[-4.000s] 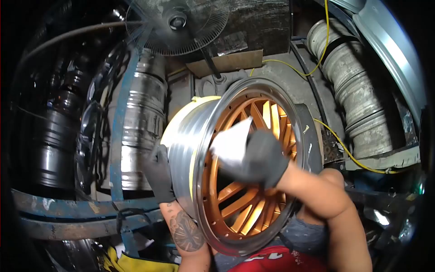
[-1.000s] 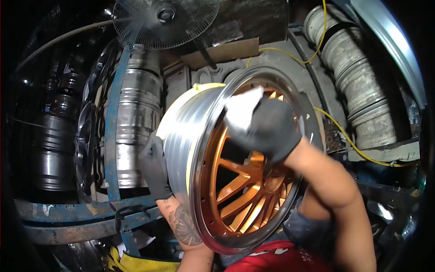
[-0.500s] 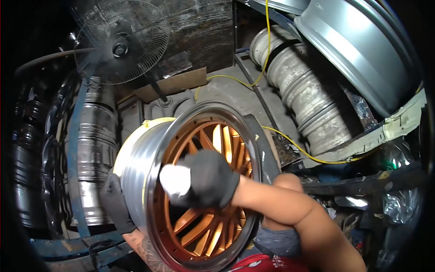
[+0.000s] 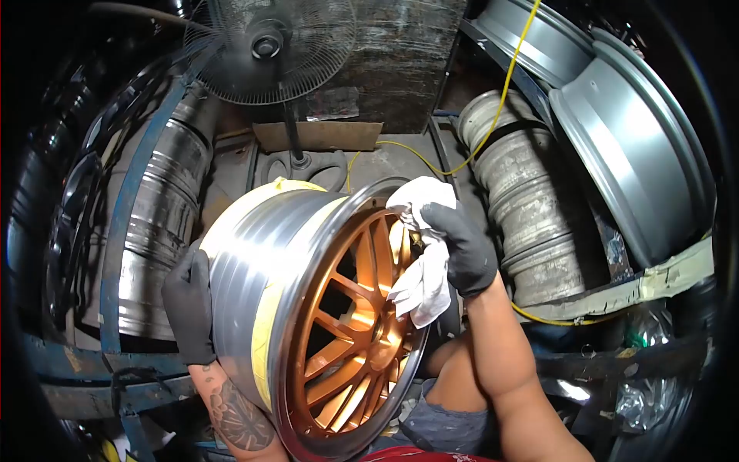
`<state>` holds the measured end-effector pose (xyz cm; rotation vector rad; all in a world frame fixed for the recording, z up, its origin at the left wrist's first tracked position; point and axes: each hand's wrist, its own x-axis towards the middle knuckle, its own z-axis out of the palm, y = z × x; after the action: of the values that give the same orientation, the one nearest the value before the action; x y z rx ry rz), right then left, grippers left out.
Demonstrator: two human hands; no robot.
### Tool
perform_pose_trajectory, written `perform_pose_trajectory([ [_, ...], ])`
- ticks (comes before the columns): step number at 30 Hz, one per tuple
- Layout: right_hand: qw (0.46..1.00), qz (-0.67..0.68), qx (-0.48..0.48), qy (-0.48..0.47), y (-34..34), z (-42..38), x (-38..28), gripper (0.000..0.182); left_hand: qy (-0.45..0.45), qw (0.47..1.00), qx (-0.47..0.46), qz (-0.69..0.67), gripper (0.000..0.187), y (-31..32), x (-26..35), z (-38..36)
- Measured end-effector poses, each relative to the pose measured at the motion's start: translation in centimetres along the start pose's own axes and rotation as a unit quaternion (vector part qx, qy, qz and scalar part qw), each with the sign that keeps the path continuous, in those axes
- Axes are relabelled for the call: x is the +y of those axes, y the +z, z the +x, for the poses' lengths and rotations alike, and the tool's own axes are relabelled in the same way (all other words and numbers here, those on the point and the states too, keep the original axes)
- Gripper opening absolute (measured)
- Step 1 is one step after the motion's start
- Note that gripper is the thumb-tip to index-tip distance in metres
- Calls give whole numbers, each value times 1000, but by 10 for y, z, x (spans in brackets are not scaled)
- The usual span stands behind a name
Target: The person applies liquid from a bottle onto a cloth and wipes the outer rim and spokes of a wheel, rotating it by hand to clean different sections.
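Observation:
A car wheel rim point(image 4: 245, 281) with a bare metal barrel and copper-coloured spokes point(image 4: 339, 331) stands tilted in front of me, its spoked face turned to the right. Yellow masking tape point(image 4: 264, 331) runs around the barrel, and more covers the back edge. My left hand point(image 4: 187, 312), in a black glove, grips the barrel's back edge on the left side; its fingertips are partly hidden. In a matching glove, my right hand point(image 4: 464, 250) is closed on a white cloth point(image 4: 425, 285), which hangs down over the rim's upper right lip and the spokes there.
A pedestal fan point(image 4: 267, 48) stands at the back left beside a cardboard strip point(image 4: 319, 136). Stacked metal rims point(image 4: 158, 223) line the left, with worn grey rims point(image 4: 531, 200) and large silver rims point(image 4: 627, 146) on the right. A yellow cable point(image 4: 504, 100) hangs and crosses the floor.
My right hand has moved with the cloth from the rim's left side across to its upper right lip. The wheel appears turned a little, showing more barrel and tape. The view has shifted.

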<state>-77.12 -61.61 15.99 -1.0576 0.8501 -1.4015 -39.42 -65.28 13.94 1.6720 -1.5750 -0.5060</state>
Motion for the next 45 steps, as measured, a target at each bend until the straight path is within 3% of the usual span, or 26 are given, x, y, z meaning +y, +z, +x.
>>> perform_pose_trajectory([
  [3, 990, -139, 13, -1, 7, -8, -13, 27, 16, 1000, 11, -4, 39, 3, 2, -1],
  [4, 989, -140, 13, 41, 9, -10, -21, 27, 14, 1000, 13, -3, 39, 4, 3, -1],
  [9, 992, -96, 79, 11, 13, -14, -11, 34, 18, 999, 12, 23, 39, 5, 6, 2],
  [16, 990, -106, 88, 29, 7, -19, -5, 29, 16, 1000, 13, -1, 39, 6, -6, 5],
  [18, 984, -162, 72, 8, 12, -17, -10, 29, 4, 1000, 7, -8, 39, 4, -4, 5],
  [19, 969, -234, 57, -47, 18, -16, -8, 30, 6, 1000, 9, -9, 39, 3, -5, 6],
  [21, 940, -338, 37, 20, 14, -15, 0, 32, 15, 1000, 9, -13, 40, 4, -7, 7],
  [22, 903, -405, 29, -140, 11, -8, 16, 29, 11, 1000, 10, -12, 40, 4, -6, 6],
  [25, 825, -500, 10, -263, 4, 6, 26, 28, 9, 1000, 10, -4, 40, 4, -5, 8],
  [26, 839, -493, 23, -228, 9, 11, 27, 29, 11, 1000, 11, 3, 40, 4, -6, 8],
  [28, 914, -405, -9, -25, 18, 5, 19, 31, 14, 1000, 13, 2, 40, 5, -8, 8],
  [31, 928, -364, -72, -10, 39, -3, 4, 27, 10, 1000, 13, -20, 40, 6, -10, 7],
  [33, 870, -464, -84, -141, 23, 6, 10, 20, 1, 999, 2, -33, 39, 5, -7, 7],
  [34, 918, -388, -60, -47, 19, 11, 8, 20, 8, 1000, 4, -26, 39, 5, -7, 10],
  [35, 938, -343, -47, -14, 20, 12, 15, 18, 9, 1000, 6, -20, 38, 5, -9, 10],
  [37, 854, -514, -54, -60, 58, -15, 13, 20, 13, 1000, 16, -15, 37, 6, -15, 10],
  [38, 804, -526, -137, -243, 75, -29, 19, 30, 16, 1000, 19, -13, 37, 6, -18, 11],
  [41, 815, -486, -227, -218, 84, -43, 23, 43, 7, 1000, 23, -19, 36, 5, -15, 10],
  [44, 822, -506, -157, -208, 69, -19, 15, 38, 6, 1000, 10, -9, 37, 4, -14, 9],
  [45, 766, -582, -188, -200, 76, -25, 13, 32, 10, 1000, 15, -8, 37, 4, -14, 10],
])
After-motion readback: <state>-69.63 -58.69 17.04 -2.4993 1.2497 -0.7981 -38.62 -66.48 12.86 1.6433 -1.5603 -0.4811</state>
